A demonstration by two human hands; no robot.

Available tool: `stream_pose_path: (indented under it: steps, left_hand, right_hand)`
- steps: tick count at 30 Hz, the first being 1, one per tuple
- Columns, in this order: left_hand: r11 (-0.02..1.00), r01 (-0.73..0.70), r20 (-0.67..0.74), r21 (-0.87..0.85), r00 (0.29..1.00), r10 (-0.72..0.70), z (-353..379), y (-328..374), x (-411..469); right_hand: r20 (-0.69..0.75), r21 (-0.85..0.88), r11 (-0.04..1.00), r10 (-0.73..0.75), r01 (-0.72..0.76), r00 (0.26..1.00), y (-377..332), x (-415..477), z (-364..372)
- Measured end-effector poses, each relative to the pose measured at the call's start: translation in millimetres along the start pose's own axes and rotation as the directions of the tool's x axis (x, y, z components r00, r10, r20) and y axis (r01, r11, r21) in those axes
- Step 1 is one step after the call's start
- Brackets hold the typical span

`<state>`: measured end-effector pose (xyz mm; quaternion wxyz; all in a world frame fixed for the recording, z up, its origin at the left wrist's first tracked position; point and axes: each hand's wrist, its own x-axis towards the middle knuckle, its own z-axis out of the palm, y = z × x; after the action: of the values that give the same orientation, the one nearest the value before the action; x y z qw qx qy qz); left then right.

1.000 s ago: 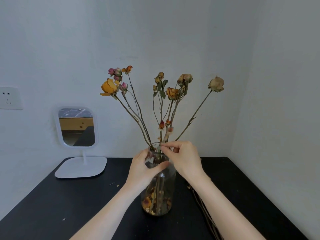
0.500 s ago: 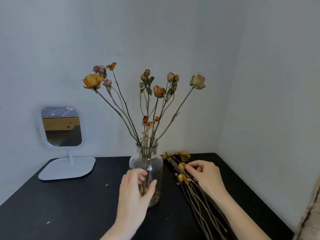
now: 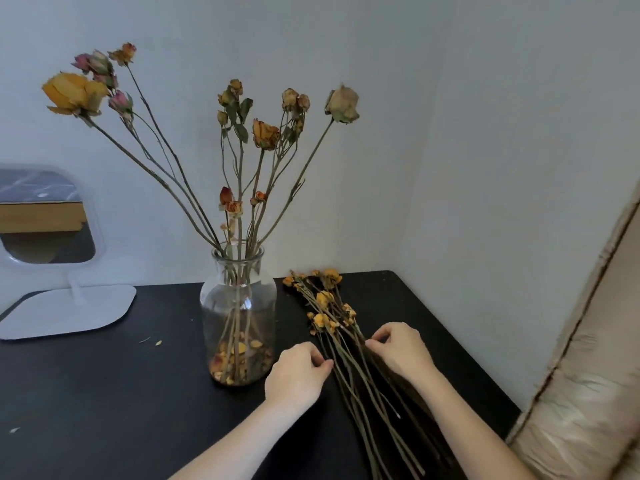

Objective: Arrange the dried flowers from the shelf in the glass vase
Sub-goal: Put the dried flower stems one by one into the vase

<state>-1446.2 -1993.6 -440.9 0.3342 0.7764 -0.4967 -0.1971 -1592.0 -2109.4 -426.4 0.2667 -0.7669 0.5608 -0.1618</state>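
Lying flat on the black surface (image 3: 104,393) just right of the glass vase (image 3: 239,306), the loose dried flowers (image 3: 325,306) are thin brown stems with small shrivelled yellow heads towards the wall. Both hands have left the vase for them: the left hand (image 3: 298,372) pinches a stem at the bundle's edge, and the right hand (image 3: 401,348) curls its fingers onto stems opposite. Probably the next stem is being singled out. A white mirror (image 3: 45,216) stands far left.

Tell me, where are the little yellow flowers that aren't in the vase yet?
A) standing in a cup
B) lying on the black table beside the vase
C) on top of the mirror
B: the bunch of yellow flowers lies flat on the black table, just right of the glass vase.
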Motion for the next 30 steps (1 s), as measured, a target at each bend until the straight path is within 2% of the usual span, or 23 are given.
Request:
stream_pose_path:
  steps: [6, 12, 16, 21, 30]
  left_hand:
    - [0.998, 0.028, -0.058, -0.063, 0.998, -0.032, 10, 11, 20]
    - [0.987, 0.147, -0.039, -0.058, 0.988, -0.149, 20, 26, 30]
    - [0.971, 0.232, 0.027, -0.063, 0.973, -0.23, 22, 27, 34]
    - [0.926, 0.327, 0.094, -0.187, 0.945, -0.315, 22, 26, 40]
    - [0.844, 0.367, 0.055, -0.392, 0.925, -0.377, 23, 25, 43]
  right_hand:
    - [0.036, -0.013, 0.999, -0.037, 0.038, 0.999, -2, 11, 4]
    - [0.037, -0.046, 0.999, -0.022, 0.023, 0.999, 2, 20, 8]
    - [0.035, -0.035, 0.998, -0.056, 0.057, 0.998, 5, 20, 8]
    - [0.018, 0.033, 0.996, -0.086, 0.085, 0.996, 5, 20, 3]
    - [0.044, 0.098, 0.995, -0.038, 0.033, 0.998, 10, 22, -3]
